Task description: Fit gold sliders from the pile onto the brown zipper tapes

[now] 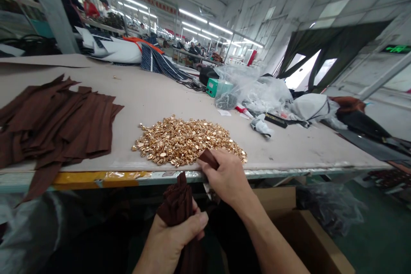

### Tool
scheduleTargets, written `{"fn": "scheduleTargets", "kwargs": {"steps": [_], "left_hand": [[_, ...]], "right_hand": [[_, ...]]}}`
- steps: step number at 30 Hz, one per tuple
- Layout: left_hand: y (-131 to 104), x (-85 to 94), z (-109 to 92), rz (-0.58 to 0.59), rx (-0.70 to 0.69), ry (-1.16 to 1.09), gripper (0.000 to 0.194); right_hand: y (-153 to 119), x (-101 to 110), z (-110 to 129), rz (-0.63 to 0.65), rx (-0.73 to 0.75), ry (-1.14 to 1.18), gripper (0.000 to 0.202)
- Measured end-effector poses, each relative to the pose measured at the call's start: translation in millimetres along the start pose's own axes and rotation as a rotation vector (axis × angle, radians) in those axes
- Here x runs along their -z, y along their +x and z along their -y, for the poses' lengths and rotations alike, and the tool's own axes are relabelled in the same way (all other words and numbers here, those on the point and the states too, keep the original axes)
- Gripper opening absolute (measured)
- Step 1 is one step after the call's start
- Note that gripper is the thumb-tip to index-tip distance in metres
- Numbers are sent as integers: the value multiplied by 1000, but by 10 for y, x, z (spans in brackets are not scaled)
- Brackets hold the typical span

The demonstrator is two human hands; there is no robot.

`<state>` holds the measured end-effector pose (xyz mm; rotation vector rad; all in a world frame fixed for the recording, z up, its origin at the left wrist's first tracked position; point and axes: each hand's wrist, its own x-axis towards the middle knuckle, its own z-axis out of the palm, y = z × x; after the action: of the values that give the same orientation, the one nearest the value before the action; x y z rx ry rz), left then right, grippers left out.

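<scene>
A bundle of brown zipper tapes (176, 203) is gripped in my left hand (175, 233), below the table's front edge, its ends bunched upward and the rest hanging down. My right hand (227, 175) pinches the end of a brown zipper tape (209, 159) at the front right of a heap of small gold zipper sliders (184, 139). Whether a slider sits between those fingers is hidden. More brown zipper tapes (61, 120) lie in a loose stack on the left of the table, one hanging over the edge.
The table (128, 94) has yellow tape (96, 179) along its front edge. Clear plastic bags (257, 92) and a green box (215, 87) lie at the back right. Striped fabric (160, 62) is at the back. An open cardboard box (308, 239) stands below right. People work far behind.
</scene>
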<state>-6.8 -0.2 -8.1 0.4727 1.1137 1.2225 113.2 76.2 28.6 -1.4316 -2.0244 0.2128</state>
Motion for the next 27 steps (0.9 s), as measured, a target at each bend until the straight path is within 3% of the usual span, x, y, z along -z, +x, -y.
{"fn": "scheduleTargets", "kwargs": {"steps": [4,11,16,22,27], "left_hand": [[15,32,-17,-45,14,-2,25],[38,68,-30,-31,39,-8,24],[14,100,-46,23,89,10,25],[4,153,-17,108,114,53,19],[-8,139,15,138,121,53,19]], "right_hand": [[35,-66,36,52,34,-275,16],[58,-98,106,122,125,-325,9],[-13,-24,46,80,156,-199,3],[-477,232,-44,90,95,90,6],[-738,242,-78,112,84,134,7]]}}
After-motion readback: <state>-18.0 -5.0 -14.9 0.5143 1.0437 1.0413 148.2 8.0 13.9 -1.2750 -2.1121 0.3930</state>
